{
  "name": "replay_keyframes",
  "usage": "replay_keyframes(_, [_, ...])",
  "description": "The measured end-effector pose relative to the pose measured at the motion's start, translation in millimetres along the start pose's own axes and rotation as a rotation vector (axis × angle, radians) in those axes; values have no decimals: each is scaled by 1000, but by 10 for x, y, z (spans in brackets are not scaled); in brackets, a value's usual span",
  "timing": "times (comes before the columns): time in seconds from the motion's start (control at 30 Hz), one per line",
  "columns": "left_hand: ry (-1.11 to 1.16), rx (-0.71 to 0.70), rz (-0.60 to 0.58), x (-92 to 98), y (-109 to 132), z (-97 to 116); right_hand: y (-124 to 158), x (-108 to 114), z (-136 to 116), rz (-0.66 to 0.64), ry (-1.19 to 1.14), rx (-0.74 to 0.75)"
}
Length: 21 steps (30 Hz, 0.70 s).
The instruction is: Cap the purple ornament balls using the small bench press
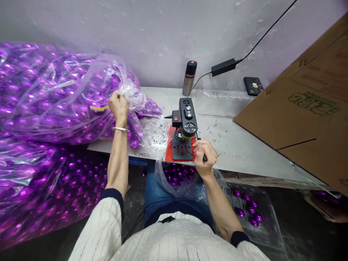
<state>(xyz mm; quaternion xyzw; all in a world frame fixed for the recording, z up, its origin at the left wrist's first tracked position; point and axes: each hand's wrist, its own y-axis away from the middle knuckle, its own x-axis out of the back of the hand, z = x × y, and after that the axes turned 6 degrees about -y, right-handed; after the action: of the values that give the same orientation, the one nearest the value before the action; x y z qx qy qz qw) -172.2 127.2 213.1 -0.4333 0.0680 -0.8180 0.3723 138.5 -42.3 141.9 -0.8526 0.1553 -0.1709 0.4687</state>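
My left hand (119, 106) is closed on the gathered clear plastic of a big bag (67, 83) full of shiny purple balls. A yellow strip (99, 108) shows beside its knuckles. My right hand (206, 156) wraps round the black-ended lever (198, 135) of a small black bench machine (188, 116) with a red switch and round vents. The machine's flat black base (182, 152) stands on a red sheet (169, 154). Just below the table edge, an open clear bag (162, 177) on my lap holds more purple balls (178, 173).
Small dark bits litter the white table (228, 145). Behind the machine are a metal flask (188, 81), a black power adapter (223, 67) with its cord and a phone (252, 86). A cardboard box (307, 108) leans at right; a clear tray (268, 203) with balls lies below.
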Motion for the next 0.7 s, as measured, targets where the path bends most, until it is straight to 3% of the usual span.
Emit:
replay_keyframes(0.27, [69, 10, 132, 26, -81, 133, 14, 11, 7, -17, -11, 18])
replay_keyframes(0.53, [78, -64, 165, 63, -593, 351, 12, 17, 21, -16, 1, 35])
replay_keyframes(0.7, [46, -42, 209, 78, -740, 505, 63, 30, 62, -23, -2, 38])
